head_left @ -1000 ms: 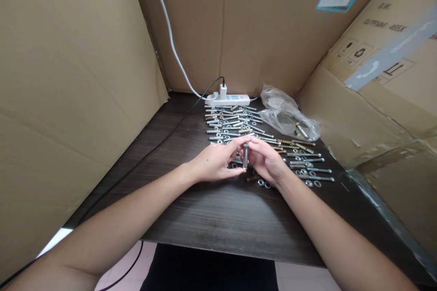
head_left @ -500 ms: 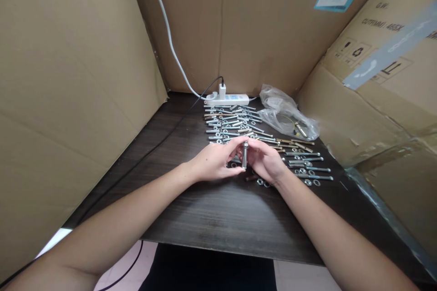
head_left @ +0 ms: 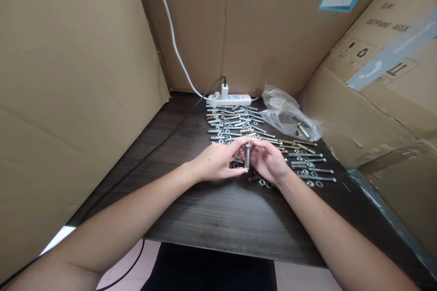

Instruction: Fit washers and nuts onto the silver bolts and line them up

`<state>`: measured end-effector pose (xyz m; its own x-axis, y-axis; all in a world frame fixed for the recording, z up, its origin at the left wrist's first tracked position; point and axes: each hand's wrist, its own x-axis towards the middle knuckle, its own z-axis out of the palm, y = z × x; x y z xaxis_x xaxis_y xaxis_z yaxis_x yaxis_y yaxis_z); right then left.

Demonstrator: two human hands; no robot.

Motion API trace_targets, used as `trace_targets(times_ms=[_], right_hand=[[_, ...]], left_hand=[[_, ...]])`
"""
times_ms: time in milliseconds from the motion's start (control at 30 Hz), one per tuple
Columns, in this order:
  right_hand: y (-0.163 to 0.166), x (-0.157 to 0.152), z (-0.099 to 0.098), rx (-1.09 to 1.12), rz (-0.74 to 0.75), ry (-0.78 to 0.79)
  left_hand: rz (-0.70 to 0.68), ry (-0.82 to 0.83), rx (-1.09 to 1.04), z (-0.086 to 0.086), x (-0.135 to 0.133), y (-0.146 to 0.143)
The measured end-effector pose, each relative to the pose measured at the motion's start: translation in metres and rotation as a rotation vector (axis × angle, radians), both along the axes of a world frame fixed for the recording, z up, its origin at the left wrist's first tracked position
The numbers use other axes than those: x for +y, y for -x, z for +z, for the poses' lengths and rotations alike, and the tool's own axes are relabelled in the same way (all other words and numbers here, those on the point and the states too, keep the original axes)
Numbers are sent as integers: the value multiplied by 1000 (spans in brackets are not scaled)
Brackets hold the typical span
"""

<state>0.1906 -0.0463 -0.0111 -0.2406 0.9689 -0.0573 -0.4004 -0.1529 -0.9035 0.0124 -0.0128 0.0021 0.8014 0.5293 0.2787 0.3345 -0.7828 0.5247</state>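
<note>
Between my two hands stands a silver expansion bolt [head_left: 247, 158], held upright above the dark table. My left hand [head_left: 216, 161] is closed on it, thumb under the lower end and index finger near the top. The fingers of my right hand [head_left: 269, 160] close around the upper end, where the nut sits, and partly cover it. Behind and beside the hands lie rows of loose bolts [head_left: 309, 161], metal sleeves, washers [head_left: 319, 184] and nuts [head_left: 262, 182]. Some of these parts are hidden by my hands.
A white power strip [head_left: 232, 99] with a plug and cables lies at the back. Right of it is a clear plastic bag [head_left: 278, 102] with metal parts. A black cable [head_left: 160, 143] crosses the table's left side. Cardboard walls [head_left: 85, 77] enclose the left, back and right.
The whole view has shifted slightly. My right fingers now cover more of the bolt's top end; both hands keep hold of the expansion bolt in nearly the same pose.
</note>
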Motion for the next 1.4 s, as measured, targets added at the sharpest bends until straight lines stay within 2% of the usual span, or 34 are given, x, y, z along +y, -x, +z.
trace_targets(times_ms=[467, 667, 1067, 1233, 1400], right_hand=[[4, -3, 2, -37, 8, -58], [1, 0, -1, 42, 20, -6], [2, -1, -3, -47, 15, -53], [3, 0, -8, -198, 46, -139], [2, 0, -2, -502, -42, -312]], left_hand=[[-4, 1, 9, -1, -1, 0], [15, -6, 10, -1, 1, 0], [20, -8, 10, 2, -2, -1], [171, -43, -53, -2, 3, 0], [268, -54, -80, -4, 6, 2]])
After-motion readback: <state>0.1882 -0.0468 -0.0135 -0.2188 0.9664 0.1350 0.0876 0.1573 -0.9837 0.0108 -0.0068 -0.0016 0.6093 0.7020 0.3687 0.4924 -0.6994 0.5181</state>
